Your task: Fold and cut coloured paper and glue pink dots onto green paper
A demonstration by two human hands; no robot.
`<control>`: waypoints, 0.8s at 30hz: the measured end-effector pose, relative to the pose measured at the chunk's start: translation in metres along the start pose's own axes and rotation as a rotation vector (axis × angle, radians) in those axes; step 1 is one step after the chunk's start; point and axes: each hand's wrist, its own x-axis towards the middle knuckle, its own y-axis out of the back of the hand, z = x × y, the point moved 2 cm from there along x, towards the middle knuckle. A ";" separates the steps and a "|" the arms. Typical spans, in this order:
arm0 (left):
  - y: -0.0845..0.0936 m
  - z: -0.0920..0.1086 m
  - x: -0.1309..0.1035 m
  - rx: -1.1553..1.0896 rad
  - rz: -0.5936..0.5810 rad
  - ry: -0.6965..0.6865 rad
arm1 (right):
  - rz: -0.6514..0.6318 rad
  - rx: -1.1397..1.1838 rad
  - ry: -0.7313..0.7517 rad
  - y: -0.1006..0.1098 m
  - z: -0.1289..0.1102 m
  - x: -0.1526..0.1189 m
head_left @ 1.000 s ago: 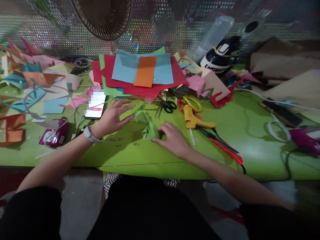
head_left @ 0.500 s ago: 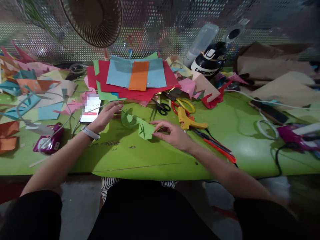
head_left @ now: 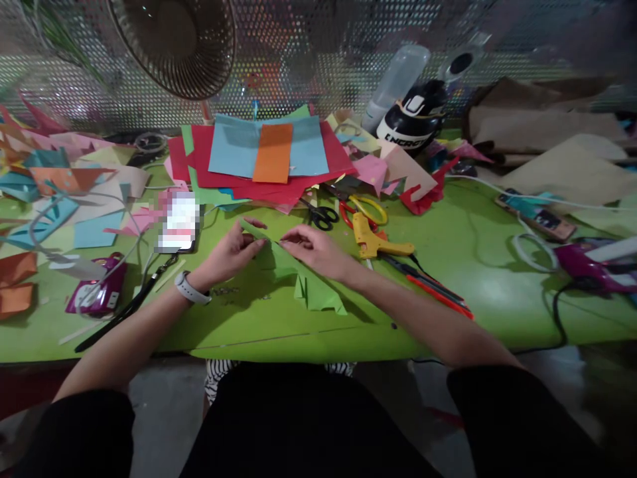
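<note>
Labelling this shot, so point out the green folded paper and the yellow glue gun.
Green folded paper (head_left: 317,292), head view, on its lower flap.
Yellow glue gun (head_left: 370,242), head view, on its body.

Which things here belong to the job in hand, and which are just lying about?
Job in hand: folded green paper, held by left hand and right hand.

Apparently just lying about, untouched: yellow glue gun, black-handled scissors, orange paper strip, black ENERGY bottle, fan.
</note>
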 end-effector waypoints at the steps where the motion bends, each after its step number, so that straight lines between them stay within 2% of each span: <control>1: -0.002 0.001 -0.002 -0.015 -0.001 -0.005 | -0.004 -0.019 0.003 -0.007 -0.001 0.004; 4: -0.002 0.000 -0.007 -0.002 0.015 0.010 | 0.019 -0.064 0.017 -0.018 -0.002 0.010; 9: 0.002 -0.002 -0.008 0.071 0.073 0.102 | 0.050 -0.032 0.082 -0.016 -0.004 0.012; 15: -0.002 -0.005 -0.007 0.032 0.094 0.077 | -0.039 0.105 -0.007 -0.023 0.006 0.017; 20: -0.005 -0.011 -0.008 -0.020 0.054 0.102 | -0.008 0.165 -0.018 -0.022 0.009 0.016; 24: -0.005 -0.016 -0.009 0.003 0.085 0.086 | -0.012 0.179 -0.048 -0.021 0.009 0.015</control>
